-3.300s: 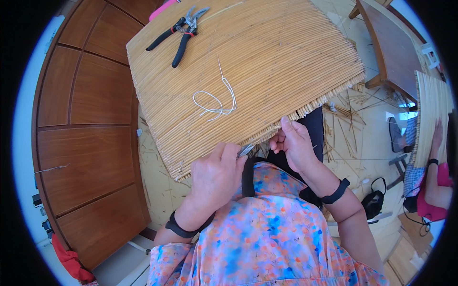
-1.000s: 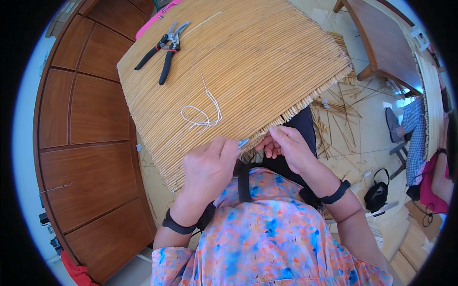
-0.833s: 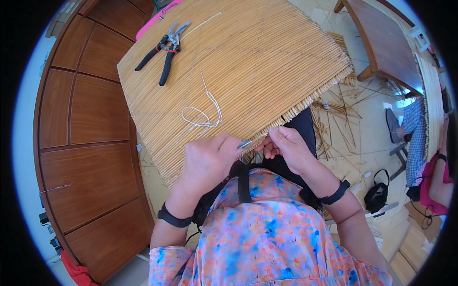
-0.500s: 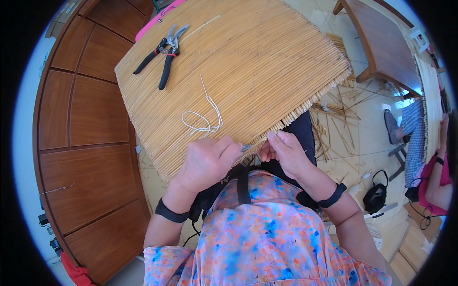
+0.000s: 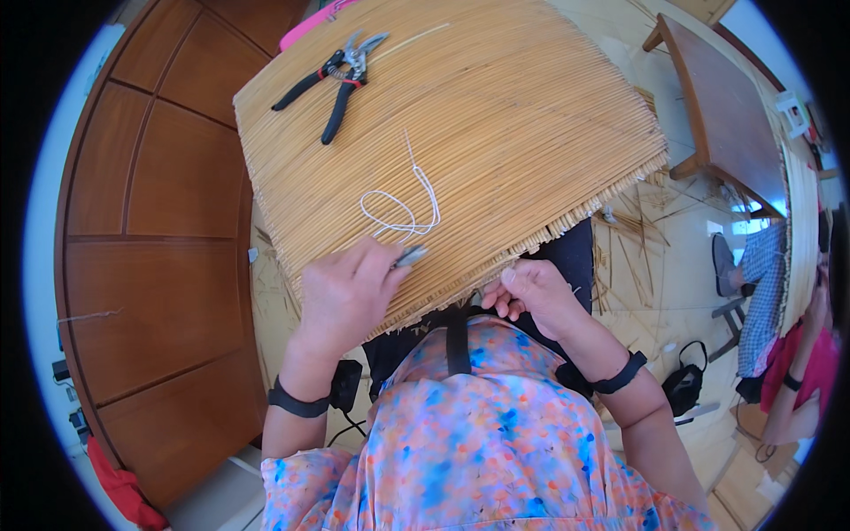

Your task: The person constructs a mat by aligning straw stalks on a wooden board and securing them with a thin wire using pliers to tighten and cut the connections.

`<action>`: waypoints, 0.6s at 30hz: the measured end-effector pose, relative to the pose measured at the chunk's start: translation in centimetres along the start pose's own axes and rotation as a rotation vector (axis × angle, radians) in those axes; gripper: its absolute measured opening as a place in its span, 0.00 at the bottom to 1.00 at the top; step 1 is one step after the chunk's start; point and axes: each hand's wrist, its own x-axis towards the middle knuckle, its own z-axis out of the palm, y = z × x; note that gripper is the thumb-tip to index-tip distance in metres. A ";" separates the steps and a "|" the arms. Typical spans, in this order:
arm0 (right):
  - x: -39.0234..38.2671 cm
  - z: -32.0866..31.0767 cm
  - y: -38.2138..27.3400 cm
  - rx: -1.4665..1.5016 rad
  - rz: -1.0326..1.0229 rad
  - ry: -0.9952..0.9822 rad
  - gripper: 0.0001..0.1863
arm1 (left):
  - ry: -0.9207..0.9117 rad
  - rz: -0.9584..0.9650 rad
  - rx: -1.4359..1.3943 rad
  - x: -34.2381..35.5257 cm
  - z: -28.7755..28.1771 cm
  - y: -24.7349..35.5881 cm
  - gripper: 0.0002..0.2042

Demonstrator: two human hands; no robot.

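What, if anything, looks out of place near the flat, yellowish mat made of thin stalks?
Thin brown loose stalks lie crisscrossed on the pale tiled floor, right of the yellowish mat, spilled-looking against its neat rows. Also, black-handled metal pruning shears rest on the mat with blades open, perhaps a little careless.
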 end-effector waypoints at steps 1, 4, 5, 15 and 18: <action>0.3 0.4 0.0 -0.064 0.042 -0.034 0.22 | 0.013 -0.065 0.000 -0.3 -0.4 -0.2 0.09; 0.9 2.1 -0.3 -0.130 0.119 -0.077 0.23 | 0.028 -0.109 -0.052 -1.0 -0.4 -0.5 0.09; 1.1 2.7 -0.5 -0.104 0.178 -0.043 0.22 | 0.032 -0.119 -0.048 -1.2 -0.3 -0.5 0.09; 1.9 3.3 -0.1 0.055 0.151 -0.007 0.10 | 0.039 -0.197 -0.146 -2.6 1.4 -1.2 0.09; 1.7 3.4 -0.6 0.069 0.130 0.004 0.09 | 0.043 -0.203 -0.184 -2.7 1.3 -1.1 0.10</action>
